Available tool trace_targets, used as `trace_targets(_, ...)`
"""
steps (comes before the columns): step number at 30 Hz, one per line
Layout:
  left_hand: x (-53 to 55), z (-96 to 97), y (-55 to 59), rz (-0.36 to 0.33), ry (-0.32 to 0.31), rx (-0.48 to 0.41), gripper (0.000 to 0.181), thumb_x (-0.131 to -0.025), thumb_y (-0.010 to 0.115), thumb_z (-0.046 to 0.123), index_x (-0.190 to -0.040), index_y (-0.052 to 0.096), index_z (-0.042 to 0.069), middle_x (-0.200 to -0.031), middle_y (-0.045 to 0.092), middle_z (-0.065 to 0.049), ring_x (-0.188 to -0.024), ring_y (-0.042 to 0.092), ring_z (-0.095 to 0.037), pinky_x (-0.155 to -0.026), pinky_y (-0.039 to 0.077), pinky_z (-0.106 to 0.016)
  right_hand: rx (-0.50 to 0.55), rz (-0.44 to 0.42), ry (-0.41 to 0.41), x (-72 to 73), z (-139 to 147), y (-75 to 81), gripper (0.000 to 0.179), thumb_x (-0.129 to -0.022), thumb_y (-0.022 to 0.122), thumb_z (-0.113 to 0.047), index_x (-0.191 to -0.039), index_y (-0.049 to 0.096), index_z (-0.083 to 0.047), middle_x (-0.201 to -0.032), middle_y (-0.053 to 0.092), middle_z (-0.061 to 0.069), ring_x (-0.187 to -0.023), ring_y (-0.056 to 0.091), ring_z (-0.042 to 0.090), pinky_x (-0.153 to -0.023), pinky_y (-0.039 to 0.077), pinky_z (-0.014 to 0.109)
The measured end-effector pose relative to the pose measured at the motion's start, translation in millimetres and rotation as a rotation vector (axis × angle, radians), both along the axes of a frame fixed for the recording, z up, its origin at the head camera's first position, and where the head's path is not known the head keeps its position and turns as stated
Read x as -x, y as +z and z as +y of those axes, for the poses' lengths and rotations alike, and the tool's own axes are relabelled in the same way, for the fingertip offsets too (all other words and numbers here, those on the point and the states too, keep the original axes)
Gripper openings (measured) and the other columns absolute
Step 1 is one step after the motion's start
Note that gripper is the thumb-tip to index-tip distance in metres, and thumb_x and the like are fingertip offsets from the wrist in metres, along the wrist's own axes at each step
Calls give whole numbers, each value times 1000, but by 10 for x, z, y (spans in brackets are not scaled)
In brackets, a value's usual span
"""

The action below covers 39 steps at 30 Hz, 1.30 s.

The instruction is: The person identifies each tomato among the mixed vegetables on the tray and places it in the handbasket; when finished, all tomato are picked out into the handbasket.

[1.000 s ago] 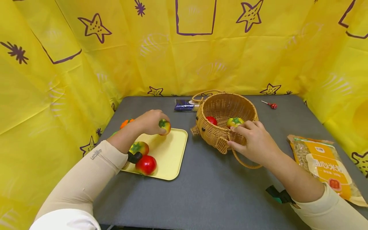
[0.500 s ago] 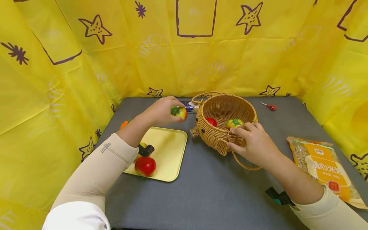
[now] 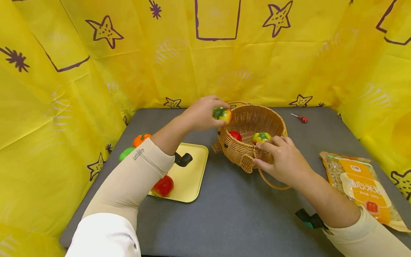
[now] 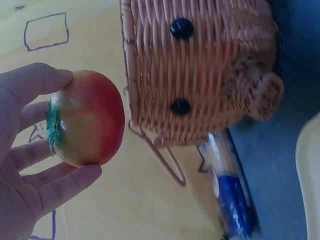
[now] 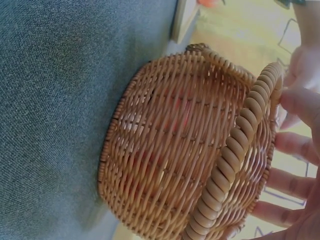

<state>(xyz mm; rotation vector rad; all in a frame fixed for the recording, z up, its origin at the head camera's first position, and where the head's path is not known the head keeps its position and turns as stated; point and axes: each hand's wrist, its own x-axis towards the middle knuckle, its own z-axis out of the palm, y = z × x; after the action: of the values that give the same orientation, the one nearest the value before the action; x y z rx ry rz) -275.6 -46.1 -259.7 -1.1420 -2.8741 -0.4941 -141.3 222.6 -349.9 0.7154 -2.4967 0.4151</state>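
My left hand [image 3: 203, 112] holds a red-and-yellow tomato [image 3: 226, 115] with a green star-shaped calyx, above the left rim of the wicker basket [image 3: 236, 151]. In the left wrist view, thumb and fingertips pinch the tomato [image 4: 97, 120] from opposite sides, apart from the basket [image 4: 160, 65]. My right hand [image 3: 284, 159] grips the basket's near right rim, fingers over the edge and thumb outside. Inside the basket lie a yellow-green tomato [image 3: 261, 137] and a red round fruit [image 3: 236, 135]. Another red tomato [image 3: 163, 185] sits on the pale yellow tray [image 3: 194, 175], which the left arm partly hides.
An orange ribbed item [image 3: 141, 139] and a green one [image 3: 126, 154] lie left of the tray. At right is a bag of dry noodles [image 3: 366, 189]; a red lollipop [image 3: 303, 119] lies at the back. A blue packet [image 4: 234, 202] is behind the basket. Yellow cloth surrounds the table.
My left hand has lifted the tomato off the tray and carried it right, to the basket's left rim. The right hand stays at the basket rim.
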Motion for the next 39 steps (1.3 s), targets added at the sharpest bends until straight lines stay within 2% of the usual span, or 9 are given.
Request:
trace_targets(5, -5, 195, -7, -27, -27, 28, 51, -93, 71, 39, -141, 63, 23, -143, 54, -6, -121, 56, -25, -90, 53, -35, 0, -2, -2, 7, -1, 4, 43, -77, 88, -33, -108, 78, -5, -95, 66, 13, -86, 57, 31, -81, 42, 48)
trace_targets(10, 3, 372, -65, -50, -63, 61, 52, -94, 69, 38, -143, 61, 21, -144, 52, -8, -119, 55, -25, -89, 53, -35, 1, 8, 2, 9, 3, -2, 43, -76, 89, -33, -108, 78, -5, -94, 66, 13, -85, 56, 31, -80, 42, 47)
trace_targets(17, -10, 582, -187, -67, -93, 174, 53, -96, 68, 40, -146, 58, 23, -150, 49, -5, -134, 51, -24, -106, 48, -39, 5, 2, -5, 7, 2, -3, 43, -76, 89, -33, -108, 78, -6, -95, 66, 13, -86, 56, 32, -81, 43, 49)
trace_targets(20, -23, 641, -251, -70, -107, 210, 54, -96, 68, 40, -146, 57, 24, -149, 49, -4, -135, 50, -23, -106, 48, -38, 7, 10, -2, 6, 1, -6, 43, -76, 89, -33, -108, 78, -6, -94, 66, 13, -85, 56, 32, -81, 43, 49)
trace_targets(24, -39, 685, -305, -74, -124, 233, 54, -95, 69, 40, -147, 57, 25, -150, 48, -3, -136, 49, -23, -107, 48, -38, 9, 25, 3, 4, 0, -10, 44, -75, 89, -32, -108, 78, -6, -93, 65, 13, -83, 55, 32, -79, 42, 48)
trace_targets(31, -50, 701, -321, -73, -123, 249, 58, -96, 69, 41, -149, 54, 26, -158, 41, -4, -141, 45, -24, -110, 46, -39, 5, 20, 0, 5, 1, -14, 44, -76, 89, -32, -109, 78, -6, -93, 64, 13, -83, 55, 31, -79, 42, 48)
trace_targets(35, -61, 675, -305, -67, -117, 224, 59, -96, 69, 40, -150, 53, 26, -162, 34, -5, -146, 40, -27, -113, 44, -41, 0, 15, -4, 6, 3, -14, 43, -76, 89, -33, -107, 78, -6, -93, 64, 13, -83, 55, 31, -79, 42, 48)
trace_targets(39, -83, 590, -233, -63, -106, 184, 58, -96, 69, 40, -150, 53, 27, -163, 33, -5, -147, 39, -27, -114, 43, -42, -1, 18, 0, 11, 4, -13, 42, -76, 89, -33, -107, 78, -6, -94, 65, 12, -84, 56, 31, -80, 42, 48)
